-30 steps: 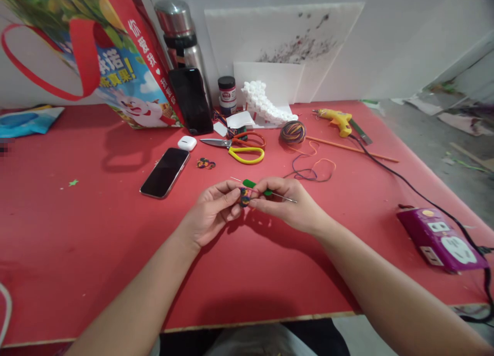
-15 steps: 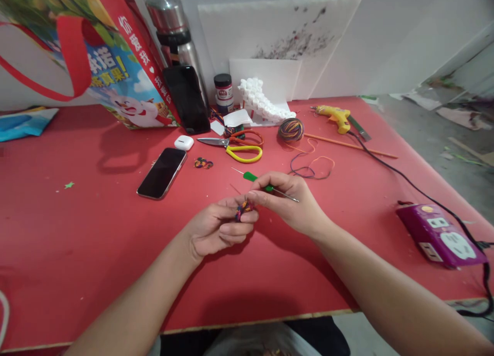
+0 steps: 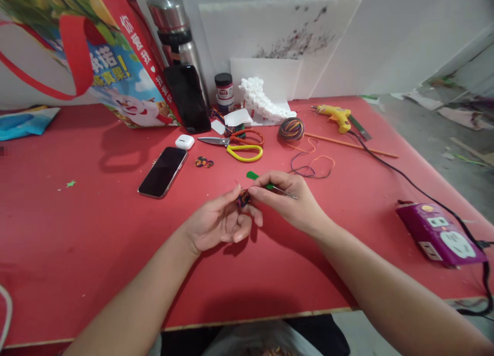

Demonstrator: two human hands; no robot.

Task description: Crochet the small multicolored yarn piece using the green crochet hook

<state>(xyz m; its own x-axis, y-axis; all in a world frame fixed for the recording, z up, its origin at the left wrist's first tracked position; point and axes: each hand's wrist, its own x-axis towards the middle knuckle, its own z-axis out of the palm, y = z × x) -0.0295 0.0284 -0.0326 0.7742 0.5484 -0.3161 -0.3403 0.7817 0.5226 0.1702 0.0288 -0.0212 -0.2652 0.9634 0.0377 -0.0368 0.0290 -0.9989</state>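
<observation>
A small multicoloured crochet piece (image 3: 243, 198) sits between my two hands above the red table. My left hand (image 3: 221, 218) pinches its left side near the thumb tip, the other fingers loosely curled below. In my right hand (image 3: 287, 195) is a crochet hook with a green handle (image 3: 252, 175), its metal end pointing right past the knuckles. The right thumb and index finger also touch the crochet piece. Beyond the hands lies a multicoloured yarn ball (image 3: 291, 129) with loose strands beside it. Another small crochet piece (image 3: 204, 162) rests on the table to the left.
Scissors (image 3: 242, 146), a phone (image 3: 162, 172) and a white earbud case (image 3: 184, 142) lie beyond my left hand. At the right are a yellow glue gun (image 3: 335, 117), its cord and a purple power strip (image 3: 440, 234). A gift bag (image 3: 131, 101) and a steel flask (image 3: 172, 16) stand behind.
My left hand's lower fingers have uncurled from around the crochet piece, and the piece has shifted slightly up. The hook's thin left tip, seen before, no longer shows.
</observation>
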